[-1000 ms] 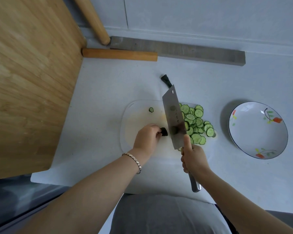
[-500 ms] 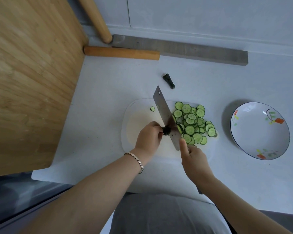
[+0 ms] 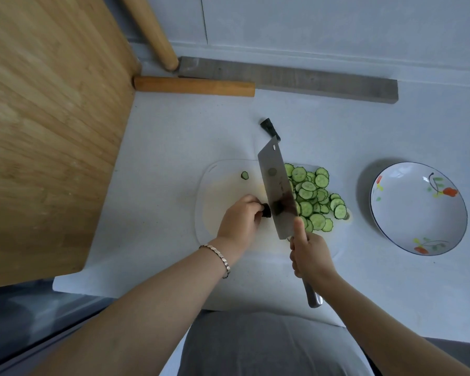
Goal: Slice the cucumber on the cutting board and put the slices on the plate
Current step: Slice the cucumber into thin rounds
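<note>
Head camera looks down on a pale desk (image 3: 174,147) where the left hand (image 3: 239,218) and right hand (image 3: 310,256) work over a translucent cutting board (image 3: 220,185). The left hand's fingers are curled and pinch a short dark cucumber stub (image 3: 266,211) at their tips. So little of the stub is left that its long axis is hard to read, but it seems to lie crosswise, its cut end pointing right toward the blade.

The right hand is wrapped round the handle of a cleaver (image 3: 274,185), thumb laid up along the blade's heel, and the metal handle end (image 3: 312,297) sticks out behind the wrist. The blade's long axis runs away from the person, its far tip leaning slightly left. Its flat side faces the left hand, just right of the stub. I cannot tell whether the edge touches the board.

Right of the blade, beyond the right hand's knuckles, a heap of cucumber slices (image 3: 315,199) lies overlapping on the board. One small slice (image 3: 244,175) sits alone beyond the left hand. A dark cut-off cucumber end (image 3: 269,127) lies on the desk past the blade tip.

Well to the right of the right hand stands a white plate (image 3: 418,210) with painted flowers. Far beyond both hands lie a rolling pin (image 3: 193,86) and a grey bar (image 3: 310,80). A large wooden board (image 3: 46,131) lies left of the left hand, whose wrist wears a bracelet (image 3: 220,257).
</note>
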A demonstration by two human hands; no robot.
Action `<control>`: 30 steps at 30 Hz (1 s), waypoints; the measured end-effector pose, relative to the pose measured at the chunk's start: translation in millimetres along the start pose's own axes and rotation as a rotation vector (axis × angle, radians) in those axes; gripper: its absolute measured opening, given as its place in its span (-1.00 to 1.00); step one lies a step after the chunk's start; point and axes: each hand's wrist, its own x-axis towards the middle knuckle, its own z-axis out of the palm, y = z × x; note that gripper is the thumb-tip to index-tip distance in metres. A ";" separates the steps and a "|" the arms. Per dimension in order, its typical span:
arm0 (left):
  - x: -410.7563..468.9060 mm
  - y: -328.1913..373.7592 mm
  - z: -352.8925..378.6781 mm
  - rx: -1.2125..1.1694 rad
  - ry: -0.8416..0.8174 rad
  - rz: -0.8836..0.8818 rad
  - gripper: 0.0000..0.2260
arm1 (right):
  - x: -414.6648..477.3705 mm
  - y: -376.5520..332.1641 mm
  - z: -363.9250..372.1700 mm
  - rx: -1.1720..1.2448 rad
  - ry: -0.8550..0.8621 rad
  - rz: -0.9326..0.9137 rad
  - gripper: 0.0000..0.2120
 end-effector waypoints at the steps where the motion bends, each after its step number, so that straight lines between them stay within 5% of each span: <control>1: 1.1 0.9 0.8 0.001 0.005 0.000 -0.84 | -1.2 1.2 -3.1 -0.010 0.003 -0.010 -0.52; 30: 6.0 -1.7 2.5 -0.019 -0.009 -0.042 -0.85 | 1.6 -4.7 8.4 -0.275 0.051 -0.134 -0.51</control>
